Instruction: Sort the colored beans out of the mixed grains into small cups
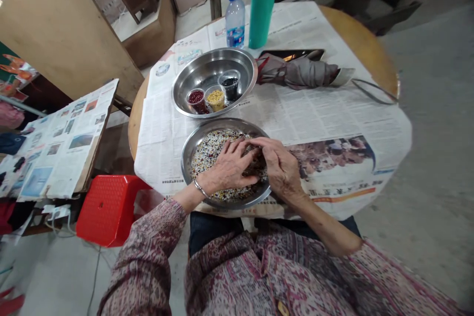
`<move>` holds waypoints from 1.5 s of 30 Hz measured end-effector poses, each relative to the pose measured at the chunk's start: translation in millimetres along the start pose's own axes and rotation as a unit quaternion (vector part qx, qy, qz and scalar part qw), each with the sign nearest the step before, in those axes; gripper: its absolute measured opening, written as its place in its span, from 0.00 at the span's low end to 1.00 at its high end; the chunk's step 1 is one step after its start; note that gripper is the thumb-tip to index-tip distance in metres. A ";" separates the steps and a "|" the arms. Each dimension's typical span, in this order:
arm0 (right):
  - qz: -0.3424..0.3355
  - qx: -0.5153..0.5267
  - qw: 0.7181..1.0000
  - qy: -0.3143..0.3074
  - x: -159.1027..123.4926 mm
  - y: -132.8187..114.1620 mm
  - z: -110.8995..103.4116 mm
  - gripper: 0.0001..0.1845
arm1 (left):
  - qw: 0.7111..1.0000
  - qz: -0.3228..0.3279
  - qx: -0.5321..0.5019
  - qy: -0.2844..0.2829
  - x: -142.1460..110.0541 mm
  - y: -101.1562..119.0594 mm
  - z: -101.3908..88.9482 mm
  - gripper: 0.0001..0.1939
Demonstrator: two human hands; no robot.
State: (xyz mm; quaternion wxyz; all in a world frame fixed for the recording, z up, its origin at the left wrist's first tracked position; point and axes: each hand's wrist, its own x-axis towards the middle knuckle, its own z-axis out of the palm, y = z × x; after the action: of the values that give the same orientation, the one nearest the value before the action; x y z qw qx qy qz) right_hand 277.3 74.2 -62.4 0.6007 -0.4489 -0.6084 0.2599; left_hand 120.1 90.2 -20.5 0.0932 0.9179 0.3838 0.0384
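From my head view, my left hand (226, 168) and my right hand (279, 165) are together, fingertips meeting on a dark clump of grains (256, 164). I cannot tell whether either hand is clamped on it. The clump lies between my hands, nearer my right, on a speckled bed of mixed grains (209, 155) in a round stainless-steel bowl (222, 122). Beyond my hands, a second stainless-steel bowl (215, 59) holds three small clear cups of red, yellow and black grains (215, 94).
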 end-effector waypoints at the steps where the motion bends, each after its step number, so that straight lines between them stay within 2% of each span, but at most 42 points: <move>1: 0.001 0.000 1.000 -0.001 -0.1 0.1 -0.1 0.19 | 1.000 0.001 0.000 -0.005 4.0 1.8 1.7 0.31; 4: 0.000 -0.006 1.000 -0.001 -0.3 1.4 -0.4 0.19 | 0.999 0.039 -0.004 -0.036 10.0 4.9 1.9 0.16; 7: -0.013 -0.017 1.000 -0.002 -0.3 3.0 -0.2 0.14 | 0.995 0.077 0.008 -0.064 0.6 4.2 -5.8 0.09; 11: -0.038 -0.013 0.999 0.006 0.5 3.2 0.5 0.12 | 0.998 0.032 0.012 -0.061 -31.4 -3.8 -23.9 0.10; 16: -0.031 0.001 0.999 0.011 -0.1 2.6 -0.1 0.12 | 0.997 -0.078 -0.018 0.017 -64.5 -16.4 -35.7 0.09; 20: -0.027 0.004 1.000 0.005 -1.4 4.0 -1.7 0.15 | 0.990 -0.134 0.005 0.038 -66.5 -18.7 -31.6 0.07; 22: -0.025 0.005 1.000 0.007 -1.7 4.5 -2.1 0.16 | 0.985 -0.164 0.022 0.042 -60.7 -16.0 -28.2 0.13; 24: -0.023 0.004 1.000 0.009 -1.6 4.3 -2.4 0.16 | 0.985 -0.164 0.028 0.044 -52.2 -10.5 -25.1 0.20; 27: -0.023 0.006 1.000 0.011 -1.4 3.2 -2.9 0.15 | 0.993 -0.110 0.037 0.020 -36.5 0.8 -21.4 0.24; 32: -0.034 0.005 0.999 0.007 -1.3 2.0 -4.2 0.15 | 0.996 -0.069 0.018 -0.055 -14.2 10.4 -21.6 0.10; 35: -0.039 0.006 0.999 0.003 -0.6 1.6 -4.5 0.14 | 0.991 -0.073 -0.022 -0.110 -12.0 8.7 -29.1 0.10; 39: -0.049 0.006 0.999 0.000 0.9 0.3 -4.6 0.15 | 0.985 -0.106 -0.031 -0.131 -28.4 4.0 -42.4 0.10; 45: -0.029 0.006 1.000 0.004 -0.2 -0.7 -4.5 0.15 | 0.978 -0.179 0.005 -0.107 -72.2 -3.0 -54.5 0.10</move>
State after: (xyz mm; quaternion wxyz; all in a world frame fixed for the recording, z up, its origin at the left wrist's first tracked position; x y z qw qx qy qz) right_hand 281.5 72.7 -61.3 0.6131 -0.4280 -0.6175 0.2442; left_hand 59.6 48.6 32.4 0.1344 0.8336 0.5300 -0.0788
